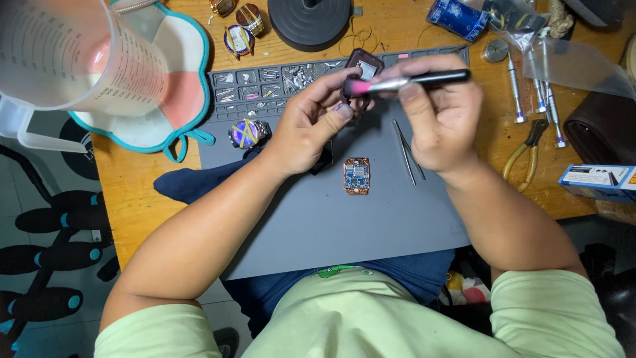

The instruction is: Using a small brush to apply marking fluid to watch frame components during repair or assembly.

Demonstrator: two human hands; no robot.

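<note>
Short-sleeved pale green shirt, sleeves ending above the elbows, loose at both shoulders and creased across the chest. Small bright green print at the shirt's front, partly hidden by the fold. Dark blue trousers below. Both forearms bare, no watch, bracelet or ring showing on left hand (306, 126) or right hand (442, 119). Short, unpainted fingernails.

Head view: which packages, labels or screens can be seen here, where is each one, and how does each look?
Cardboard box: right edge of the wooden table, flat, blue and white.
Foil packet: top of the table, right of centre, shiny blue, crumpled.
Plastic bags: top right, clear, lying over small screwdrivers.
Watch screen: on the grey mat beside the left hand, rounded, purple with crossed yellow tape.
Measuring jug: top left, clear, printed scale lines.
</note>
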